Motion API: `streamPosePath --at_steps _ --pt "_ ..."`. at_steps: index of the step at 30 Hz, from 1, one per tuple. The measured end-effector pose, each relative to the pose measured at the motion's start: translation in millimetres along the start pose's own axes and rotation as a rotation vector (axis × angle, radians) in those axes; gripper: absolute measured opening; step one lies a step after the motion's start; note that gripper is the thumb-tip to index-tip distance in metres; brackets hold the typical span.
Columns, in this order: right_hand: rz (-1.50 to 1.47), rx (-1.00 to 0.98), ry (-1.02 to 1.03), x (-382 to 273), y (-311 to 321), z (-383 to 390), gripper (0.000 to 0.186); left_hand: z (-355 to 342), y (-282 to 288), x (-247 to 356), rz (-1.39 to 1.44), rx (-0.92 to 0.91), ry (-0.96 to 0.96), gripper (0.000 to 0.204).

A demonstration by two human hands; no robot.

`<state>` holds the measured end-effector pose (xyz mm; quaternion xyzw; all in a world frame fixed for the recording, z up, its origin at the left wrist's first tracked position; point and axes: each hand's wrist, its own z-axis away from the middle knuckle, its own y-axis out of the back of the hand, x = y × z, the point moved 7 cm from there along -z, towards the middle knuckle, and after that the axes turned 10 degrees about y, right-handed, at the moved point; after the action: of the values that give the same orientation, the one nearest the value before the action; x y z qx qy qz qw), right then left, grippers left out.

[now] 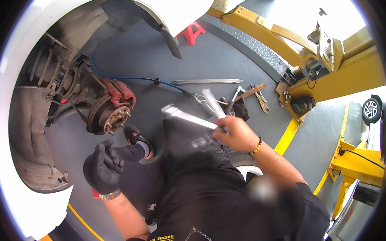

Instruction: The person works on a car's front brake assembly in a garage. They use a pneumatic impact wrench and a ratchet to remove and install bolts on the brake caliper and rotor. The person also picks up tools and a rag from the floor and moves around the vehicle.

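My right hand (239,134), bare with a bracelet at the wrist, is closed around two bright silver bar-shaped tools (189,116). They fan apart from my grip, smeared by motion, so their exact kind does not show. My left hand (104,168) wears a black glove and is raised near the wheel hub, fingers loosely bent and apart, nothing visible in them. Beyond it sits a bare brake disc (100,116) with wheel studs, a red caliper (119,92) over its upper edge. A coil spring (44,68) stands inside the wheel arch.
On the grey floor lie a pry bar (207,81), a blue hose (130,78), a wooden-handled hammer (251,92) and a wrench (262,101). A yellow lift arm (264,36) crosses the upper right. The white fender (5,126) curves around the left. A red stand (191,33) is behind.
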<state>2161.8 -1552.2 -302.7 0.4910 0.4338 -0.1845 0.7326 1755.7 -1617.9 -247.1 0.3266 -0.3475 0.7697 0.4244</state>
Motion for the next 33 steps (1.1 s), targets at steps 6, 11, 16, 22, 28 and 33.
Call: streamPosePath --at_steps 6,11,16,22,28,33 --pt "0.399 0.313 -0.488 258 -40 -30 0.027 8 62 12 0.162 -0.264 -0.067 0.038" --pt "0.315 0.428 -0.667 334 -73 -97 0.024 30 83 27 0.147 -0.16 -0.178 0.044" --pt "0.554 0.276 -0.8 356 -91 -119 0.031 52 105 25 0.314 0.064 -0.246 0.055" --pt "0.542 -0.254 -1.059 451 -105 -146 0.035 72 136 -12 0.438 0.257 -0.232 0.055" --pt "0.072 0.223 -1.076 465 -92 -119 0.028 67 84 5 -0.049 0.36 -0.012 0.053" --pt "-0.814 0.579 -0.923 425 -45 -72 0.02 24 37 -23 0.125 -0.11 -0.033 0.054"
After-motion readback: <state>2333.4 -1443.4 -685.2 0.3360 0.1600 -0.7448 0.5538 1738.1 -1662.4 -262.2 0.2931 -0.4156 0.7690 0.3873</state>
